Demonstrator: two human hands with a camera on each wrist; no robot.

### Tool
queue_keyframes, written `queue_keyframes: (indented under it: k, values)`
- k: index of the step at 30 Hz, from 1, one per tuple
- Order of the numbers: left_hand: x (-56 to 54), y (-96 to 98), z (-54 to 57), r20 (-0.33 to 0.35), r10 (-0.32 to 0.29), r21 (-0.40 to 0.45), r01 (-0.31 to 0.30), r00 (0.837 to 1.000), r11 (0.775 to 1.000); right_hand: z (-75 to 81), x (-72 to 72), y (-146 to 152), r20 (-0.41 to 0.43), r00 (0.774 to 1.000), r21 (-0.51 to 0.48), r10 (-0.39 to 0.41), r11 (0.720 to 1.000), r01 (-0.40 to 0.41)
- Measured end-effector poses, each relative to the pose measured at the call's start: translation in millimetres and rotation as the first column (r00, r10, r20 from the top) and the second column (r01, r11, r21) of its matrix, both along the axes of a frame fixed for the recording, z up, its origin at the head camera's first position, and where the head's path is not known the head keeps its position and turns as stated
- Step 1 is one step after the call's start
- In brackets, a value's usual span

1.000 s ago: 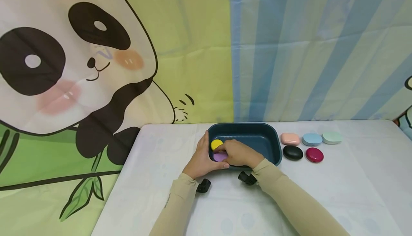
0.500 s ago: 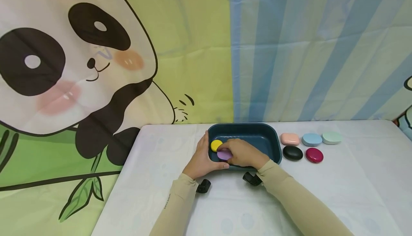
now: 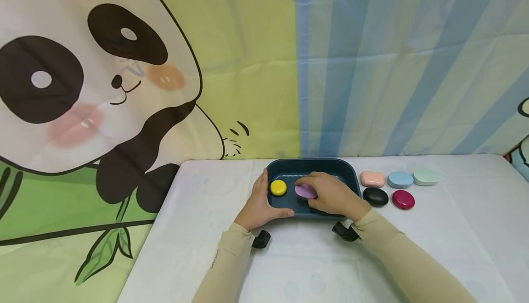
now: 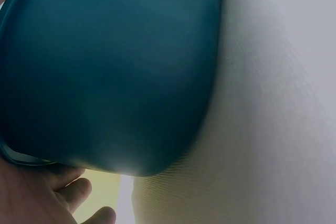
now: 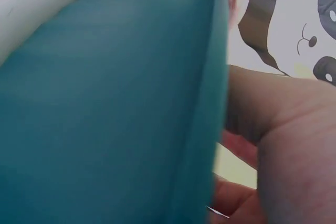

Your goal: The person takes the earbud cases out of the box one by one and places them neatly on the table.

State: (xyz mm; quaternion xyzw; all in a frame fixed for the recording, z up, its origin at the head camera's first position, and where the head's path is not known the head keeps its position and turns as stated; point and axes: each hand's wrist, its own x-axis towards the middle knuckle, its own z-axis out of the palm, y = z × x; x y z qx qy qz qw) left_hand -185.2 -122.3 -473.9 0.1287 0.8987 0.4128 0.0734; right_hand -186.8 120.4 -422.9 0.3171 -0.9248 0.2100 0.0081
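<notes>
A dark blue-green tray (image 3: 343,176) stands on the table. My left hand (image 3: 257,205) spans its front left corner, fingers straight along the left wall and thumb along the front rim. In the left wrist view, fingers (image 4: 76,192) show beyond the tray wall (image 4: 115,77). My right hand (image 3: 334,196) pinches a purple oval piece (image 3: 305,192), shaped like a bar of soap, over the tray's middle. In the right wrist view, the tray wall (image 5: 115,103) hides the piece, and the hand (image 5: 299,145) reaches over the rim. A round yellow piece (image 3: 278,187) lies at the tray's left.
Right of the tray lie a pink piece (image 3: 372,179), a light blue one (image 3: 400,179) and a mint one (image 3: 425,177). In front of them are a black oval (image 3: 375,197) and a dark red round piece (image 3: 403,199). A printed panda curtain (image 3: 244,64) hangs behind the table.
My right hand has moved right with the purple piece, from beside the yellow piece to the tray's middle. The yellow piece now shows in full. My left hand has stayed put.
</notes>
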Motion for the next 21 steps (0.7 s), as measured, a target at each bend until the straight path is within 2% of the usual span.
queue_keyframes:
  k: [10,21]
  values:
    - [2.1,-0.1,1.2,0.015,0.009,-0.005,-0.008,1.000,1.000,11.1,13.3,29,-0.047,0.998,-0.036,-0.050,0.998,0.048]
    - [1.7,0.1,3.1,0.026,0.013,0.006,-0.013,1.000,1.000,15.4,24.2,58,-0.110,0.989,-0.069,-0.097,0.994,0.090]
